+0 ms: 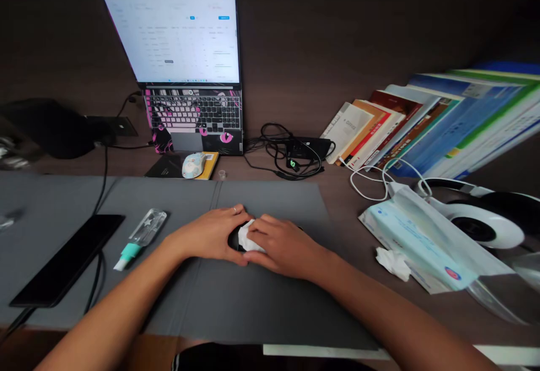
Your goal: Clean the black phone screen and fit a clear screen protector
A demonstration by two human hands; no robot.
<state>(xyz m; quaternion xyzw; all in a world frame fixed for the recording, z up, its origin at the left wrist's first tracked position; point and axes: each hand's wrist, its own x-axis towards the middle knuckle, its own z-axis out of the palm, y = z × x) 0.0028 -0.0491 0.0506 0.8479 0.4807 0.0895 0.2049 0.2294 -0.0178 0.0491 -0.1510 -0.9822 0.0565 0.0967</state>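
My left hand [211,235] is curled round the left end of a small black object [233,240] on the grey desk mat. Most of that object is hidden under my hands, so its kind cannot be made out. A crumpled white tissue [246,236] lies against its top, held under the bent fingers of my right hand [284,245]. My two hands meet closely at the middle of the mat [253,314]. To the left, a clear spray bottle [147,227] with a mint-green neck lies on its side, nearest my left forearm.
A black phone [67,261] with a cable lies at the left. Behind are an open laptop [189,117], a mouse [194,165] and tangled black cables [276,154]. Books [422,126], headphones [485,222], a tissue pack [417,241] and another crumpled tissue [394,263] occupy the right.
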